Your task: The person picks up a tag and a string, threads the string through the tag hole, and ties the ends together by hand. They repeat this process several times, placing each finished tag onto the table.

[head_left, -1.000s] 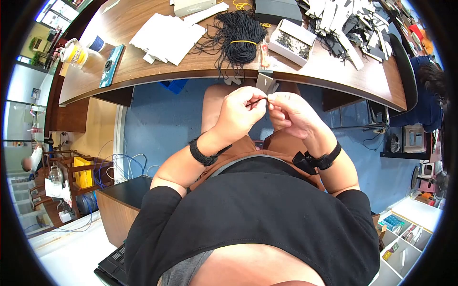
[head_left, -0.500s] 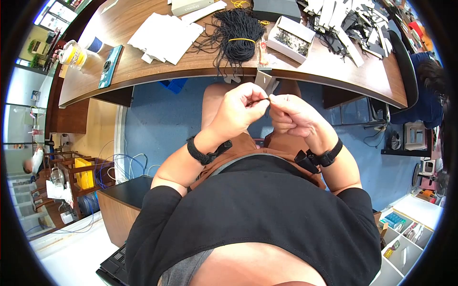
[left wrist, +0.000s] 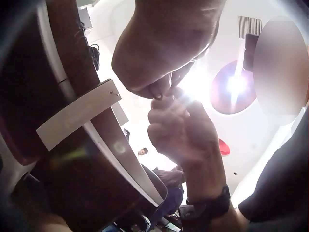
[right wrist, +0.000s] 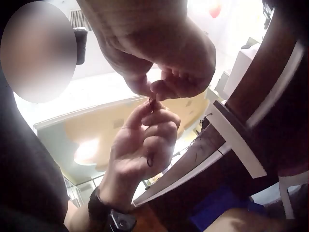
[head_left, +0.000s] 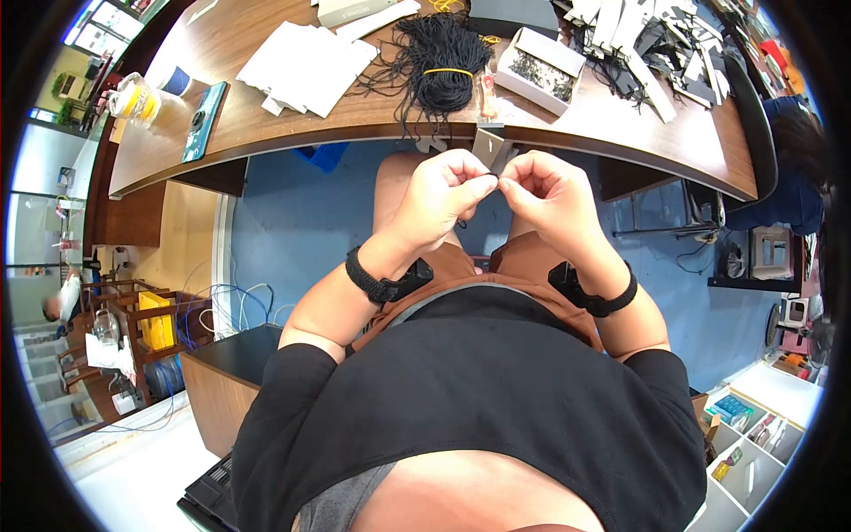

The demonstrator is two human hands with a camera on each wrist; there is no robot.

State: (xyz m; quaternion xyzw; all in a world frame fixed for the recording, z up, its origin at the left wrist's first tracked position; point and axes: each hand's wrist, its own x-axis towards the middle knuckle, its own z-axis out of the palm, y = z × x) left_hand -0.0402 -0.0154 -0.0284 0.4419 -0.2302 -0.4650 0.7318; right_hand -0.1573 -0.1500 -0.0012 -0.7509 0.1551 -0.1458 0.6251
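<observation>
Close together above the lap, both hands meet fingertip to fingertip. My left hand [head_left: 443, 199] pinches a thin black cord between thumb and forefinger, other fingers curled. A small dark loop of the cord [right wrist: 150, 160] pokes out from those curled fingers in the right wrist view. My right hand [head_left: 554, 199] pinches at the same spot with thumb and index finger; the cord there is mostly hidden by the fingertips. Just beyond the hands, a pale tag [left wrist: 77, 116] juts out over the table edge. A bundle of black cords [head_left: 443, 66], tied with a yellow band, lies on the table behind.
On the wooden table [head_left: 266, 133] are white papers [head_left: 306, 71], a phone [head_left: 204, 120], a plastic cup [head_left: 137, 102] and an open white box [head_left: 541, 71] of small dark pieces. A heap of black and white tags [head_left: 656, 53] lies at the right. Another person sits far right.
The right hand has turned, its thumb and index now pinching in a rounder shape. The dark cord, seen earlier between the hands in the head view, is now mostly covered by fingertips.
</observation>
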